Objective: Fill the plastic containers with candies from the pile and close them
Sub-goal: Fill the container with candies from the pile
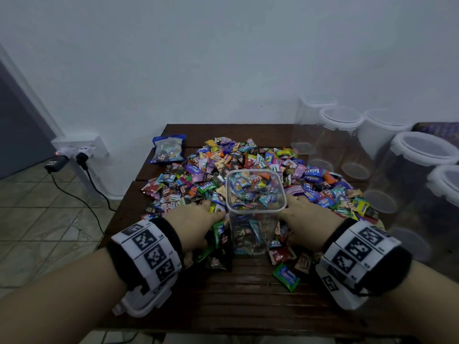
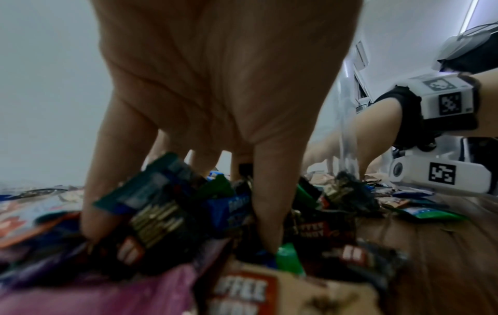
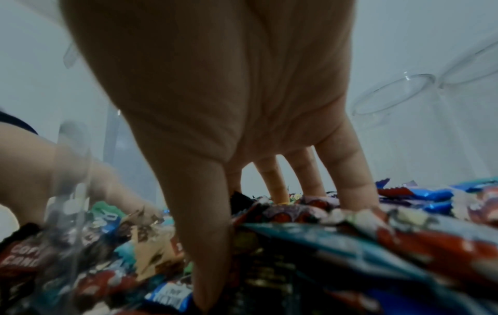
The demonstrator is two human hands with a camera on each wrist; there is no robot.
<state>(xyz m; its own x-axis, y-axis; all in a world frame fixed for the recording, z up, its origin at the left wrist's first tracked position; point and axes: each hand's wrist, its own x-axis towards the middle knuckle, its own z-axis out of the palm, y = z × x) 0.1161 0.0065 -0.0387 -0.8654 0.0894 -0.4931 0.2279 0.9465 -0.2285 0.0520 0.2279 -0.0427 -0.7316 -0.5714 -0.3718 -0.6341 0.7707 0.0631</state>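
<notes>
Container upright, mouth up

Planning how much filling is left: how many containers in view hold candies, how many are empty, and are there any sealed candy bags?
Container holding candies: 1
Empty containers: 5
Sealed candy bag: 1
Total: 7
</notes>
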